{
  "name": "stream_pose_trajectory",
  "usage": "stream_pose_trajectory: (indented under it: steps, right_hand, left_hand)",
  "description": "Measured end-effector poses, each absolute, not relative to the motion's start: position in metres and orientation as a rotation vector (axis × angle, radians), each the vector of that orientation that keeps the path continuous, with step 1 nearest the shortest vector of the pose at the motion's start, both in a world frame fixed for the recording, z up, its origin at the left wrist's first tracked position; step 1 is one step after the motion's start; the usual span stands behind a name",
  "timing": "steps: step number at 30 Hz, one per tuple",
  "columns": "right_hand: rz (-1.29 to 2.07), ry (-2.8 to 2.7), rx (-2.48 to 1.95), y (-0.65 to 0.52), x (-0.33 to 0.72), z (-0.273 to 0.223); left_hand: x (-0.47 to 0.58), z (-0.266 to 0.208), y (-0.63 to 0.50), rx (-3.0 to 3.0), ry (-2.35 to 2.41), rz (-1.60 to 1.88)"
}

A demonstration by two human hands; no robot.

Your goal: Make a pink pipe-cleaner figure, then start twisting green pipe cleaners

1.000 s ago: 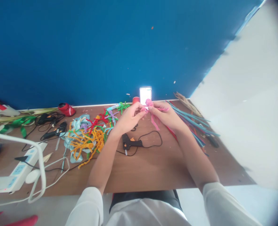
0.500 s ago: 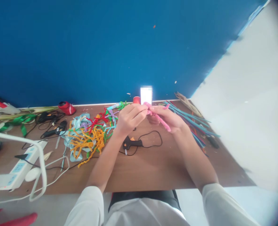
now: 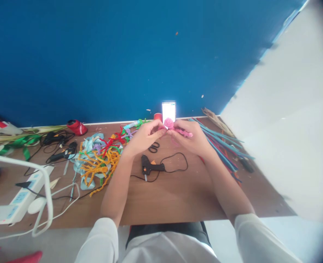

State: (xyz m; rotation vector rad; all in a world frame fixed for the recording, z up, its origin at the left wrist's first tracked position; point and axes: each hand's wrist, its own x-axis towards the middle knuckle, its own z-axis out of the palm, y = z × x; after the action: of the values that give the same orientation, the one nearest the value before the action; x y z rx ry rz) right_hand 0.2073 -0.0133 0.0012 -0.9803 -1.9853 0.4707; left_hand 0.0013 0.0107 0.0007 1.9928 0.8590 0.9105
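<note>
Between my two hands, above the far part of the table, is a fuzzy pink pipe cleaner [image 3: 169,123], wound into a small round coil. A length of it runs out to the right along my right hand. My left hand [image 3: 147,136] pinches the left side of the coil, thumb and fingertips together. My right hand [image 3: 191,136] is closed on its right side. Something small and white shows at the left fingertips, too small to name. Below my hands lie a black glue gun [image 3: 152,166] with its cord and a pair of scissors [image 3: 154,147], partly seen.
Yellow pipe cleaners [image 3: 101,166] and light-blue ribbon are heaped at the left. A white power strip [image 3: 27,193] and a white tubular frame [image 3: 49,197] stand further left. Blue stems [image 3: 221,135] lie at the right. A lit phone [image 3: 169,109] leans on the blue wall.
My hands have turned and drawn slightly apart. The pink coil now shows upright between them, and its loose length no longer hangs down toward my right wrist. The scissors have come into view.
</note>
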Motion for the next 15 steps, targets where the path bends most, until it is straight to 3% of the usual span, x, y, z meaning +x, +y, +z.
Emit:
stream_pose_trajectory:
  steps: [4,11,15]
  right_hand:
    - [0.516,-1.961,-1.016,-0.014,0.205,-0.001]
    - [1.639,-1.338,-0.691,-0.009,0.191,-0.004]
    - [1.863,-1.183,-0.550,-0.010,0.186,-0.004]
  left_hand:
    - [0.002,0.004,0.010,2.191,0.921,0.981]
    - [0.006,-0.004,0.006,2.836,0.682,1.475]
    - [0.006,-0.018,0.006,2.964,0.625,1.855]
